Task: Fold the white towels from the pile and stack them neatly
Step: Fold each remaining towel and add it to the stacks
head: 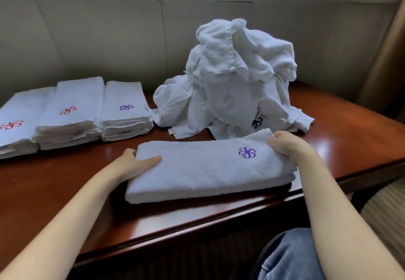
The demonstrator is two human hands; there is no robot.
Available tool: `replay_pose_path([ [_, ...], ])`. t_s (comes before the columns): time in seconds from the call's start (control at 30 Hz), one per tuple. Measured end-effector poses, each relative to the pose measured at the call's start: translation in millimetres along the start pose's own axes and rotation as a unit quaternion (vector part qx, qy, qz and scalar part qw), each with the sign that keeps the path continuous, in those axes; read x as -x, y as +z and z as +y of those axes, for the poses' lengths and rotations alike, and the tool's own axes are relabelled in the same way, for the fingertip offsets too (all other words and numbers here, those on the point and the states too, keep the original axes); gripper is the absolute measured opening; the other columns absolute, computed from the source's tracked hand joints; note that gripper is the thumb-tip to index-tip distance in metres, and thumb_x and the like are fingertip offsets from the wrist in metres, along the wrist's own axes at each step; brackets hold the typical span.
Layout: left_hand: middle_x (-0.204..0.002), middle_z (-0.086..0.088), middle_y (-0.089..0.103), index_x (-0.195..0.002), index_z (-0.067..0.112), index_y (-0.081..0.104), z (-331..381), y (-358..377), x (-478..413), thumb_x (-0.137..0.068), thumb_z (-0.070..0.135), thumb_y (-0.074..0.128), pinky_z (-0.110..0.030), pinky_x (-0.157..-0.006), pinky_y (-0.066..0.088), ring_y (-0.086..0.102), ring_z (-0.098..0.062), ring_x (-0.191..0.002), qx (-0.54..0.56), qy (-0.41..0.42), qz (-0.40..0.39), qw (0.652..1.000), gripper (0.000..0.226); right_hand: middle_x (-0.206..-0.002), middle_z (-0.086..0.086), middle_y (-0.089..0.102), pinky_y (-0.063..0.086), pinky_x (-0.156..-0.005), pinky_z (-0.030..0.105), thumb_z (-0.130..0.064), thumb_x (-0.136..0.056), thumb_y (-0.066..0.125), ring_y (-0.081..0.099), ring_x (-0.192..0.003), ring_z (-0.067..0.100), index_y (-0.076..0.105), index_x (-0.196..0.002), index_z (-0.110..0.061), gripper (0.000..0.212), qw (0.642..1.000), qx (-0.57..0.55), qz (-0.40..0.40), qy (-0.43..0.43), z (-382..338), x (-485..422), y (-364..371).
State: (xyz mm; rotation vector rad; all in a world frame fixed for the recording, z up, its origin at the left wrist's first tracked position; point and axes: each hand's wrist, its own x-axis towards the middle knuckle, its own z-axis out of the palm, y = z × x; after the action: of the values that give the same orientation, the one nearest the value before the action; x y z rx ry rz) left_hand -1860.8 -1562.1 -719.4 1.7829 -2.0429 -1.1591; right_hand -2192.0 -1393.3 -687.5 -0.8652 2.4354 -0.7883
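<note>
White terry towel (208,170), folded long, lies from 9 to 3 o'clock, left hand (133,161) and right hand (287,146) gripping its ends.

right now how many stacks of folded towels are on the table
3, side by side at the table's far left: left stack, middle stack, right stack. The left one is cut off by the frame edge, so more may lie beyond.
</note>
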Motion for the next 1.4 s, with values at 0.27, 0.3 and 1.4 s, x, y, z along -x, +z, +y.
replay_pose_path([
  [0.27, -0.076, -0.013, 0.073, -0.094, -0.004, 0.067, 5, -3, 2, -0.069, 0.006, 0.081, -0.026, -0.055, 0.053, 0.07, -0.023, -0.065, 0.241, 0.029, 0.011, 0.97, 0.03, -0.115, 0.015, 0.064, 0.053, -0.088, 0.042, -0.016, -0.092, 0.051, 0.062, -0.102, 0.032, 0.058, -0.118, -0.003, 0.03, 0.998, 0.034, -0.043, -0.005, -1, 7, 3],
  [0.3, -0.078, -0.013, 0.073, -0.092, -0.003, 0.068, 4, -4, -1, -0.069, 0.005, 0.082, -0.027, -0.057, 0.053, 0.07, -0.023, -0.065, 0.235, 0.039, 0.027, 0.971, 0.028, -0.12, 0.014, 0.062, 0.051, -0.091, 0.041, -0.017, -0.092, 0.052, 0.06, -0.107, 0.032, 0.056, -0.123, -0.004, 0.034, 0.997, 0.053, -0.047, -0.013, -1, 7, 7],
  [1.4, -0.14, -0.024, 0.044, -0.149, 0.0, 0.015, -51, -48, 1, -0.092, 0.001, 0.058, -0.034, -0.098, 0.045, 0.055, -0.029, -0.117, 0.483, -0.028, 0.189, 0.855, 0.071, -0.082, 0.002, 0.058, 0.038, -0.06, 0.031, -0.05, -0.089, 0.05, 0.051, -0.072, 0.018, 0.053, -0.08, -0.013, 0.037, 0.919, 0.267, -0.105, -0.272, -74, 26, 97],
])
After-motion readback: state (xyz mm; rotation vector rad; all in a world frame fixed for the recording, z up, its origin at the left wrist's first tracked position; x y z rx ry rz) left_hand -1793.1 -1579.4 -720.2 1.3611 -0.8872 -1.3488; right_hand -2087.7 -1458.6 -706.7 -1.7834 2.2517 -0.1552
